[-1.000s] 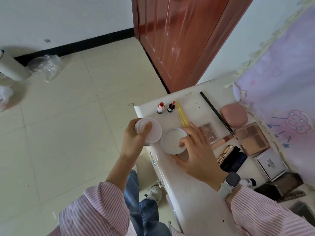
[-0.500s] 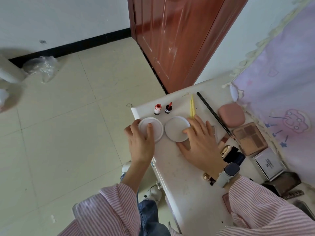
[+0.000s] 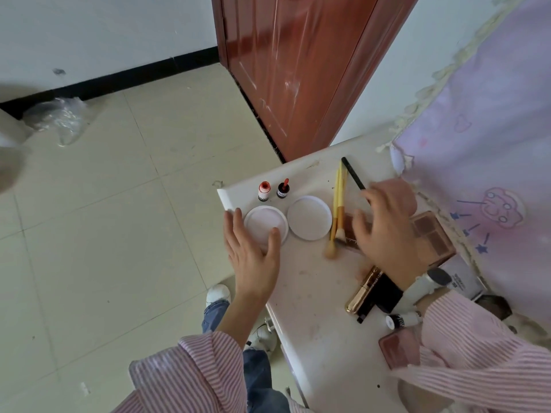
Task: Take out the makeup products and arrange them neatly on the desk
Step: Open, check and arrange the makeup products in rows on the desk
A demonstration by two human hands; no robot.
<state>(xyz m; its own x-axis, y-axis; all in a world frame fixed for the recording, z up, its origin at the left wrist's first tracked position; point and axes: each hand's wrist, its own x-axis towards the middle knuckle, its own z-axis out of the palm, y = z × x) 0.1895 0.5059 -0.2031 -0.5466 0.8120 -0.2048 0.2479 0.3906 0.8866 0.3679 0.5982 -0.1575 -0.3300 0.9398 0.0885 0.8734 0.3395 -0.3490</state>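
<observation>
Tabletop (image 3: 325,317), white, corner position beside a red-brown door (image 3: 298,70); contents as I see them:

Item: my left hand (image 3: 253,257), spread open and holding nothing, thumb tip resting on the near edge of the left white round case (image 3: 264,223), the other fingers (image 3: 238,222) lying along that case's left side by the tabletop edge.

Item: right white round case (image 3: 310,217), flat, just beside the left one, not touched.

Item: two small bottles, one with an orange cap (image 3: 263,190), one dark with a red tip (image 3: 282,189), upright behind the round cases.

Item: two yellow-handled brushes (image 3: 338,210), lying side by side right of the round cases, bristles toward me.

Item: my right hand (image 3: 387,231), blurred, fingers splayed and loose over a reddish palette (image 3: 350,234); I cannot tell whether it touches anything. White watch (image 3: 426,286) on that wrist.

Item: thin black pencil (image 3: 353,173), slanted behind the right hand.

Item: brown eyeshadow palette (image 3: 432,236), right of the hand.

Item: gold tube (image 3: 362,290) and black case (image 3: 380,293), together near my right wrist.

Item: pink compact (image 3: 399,348), at my striped sleeve.
</observation>
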